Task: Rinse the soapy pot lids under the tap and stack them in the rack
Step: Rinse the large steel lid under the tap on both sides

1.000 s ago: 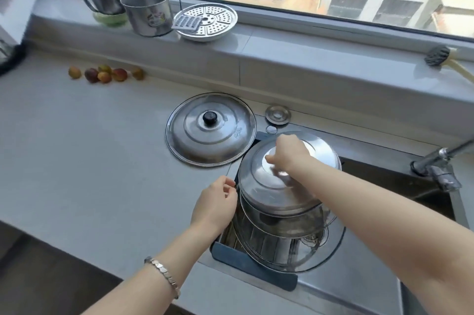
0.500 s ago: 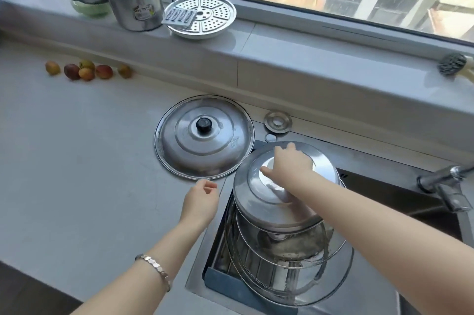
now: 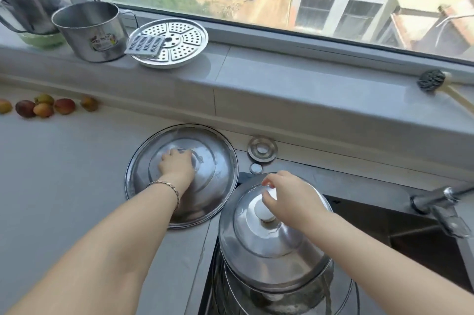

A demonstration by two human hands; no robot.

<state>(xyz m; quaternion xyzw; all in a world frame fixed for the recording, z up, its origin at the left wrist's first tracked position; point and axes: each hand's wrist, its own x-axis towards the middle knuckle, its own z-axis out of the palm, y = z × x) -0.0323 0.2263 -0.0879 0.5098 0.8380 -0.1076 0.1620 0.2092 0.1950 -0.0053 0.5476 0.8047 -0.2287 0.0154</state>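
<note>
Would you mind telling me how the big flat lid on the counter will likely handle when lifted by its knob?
The large lid looks thin steel: probably stiff and fairly light. Being so wide, it may tilt when hung from the knob under the left hand. Its shiny surface could be slippery.

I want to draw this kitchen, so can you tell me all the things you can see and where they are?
Big lid: one, silver, flat on the counter.
Stacked lids: several, silver, in the rack at the sink.
Metal rings: two, silver, behind the lids.
Fruits: six, red and yellow, counter's far left.
Mugs: two, silver, on the windowsill.
Steamer plate: one, silver, windowsill.
Grater: one, silver, on the steamer plate.
Brush: one, dark, windowsill right.
Tap: one, silver, right.
Left hand: on the big lid's knob.
Right hand: over the top stacked lid's white knob.
</note>
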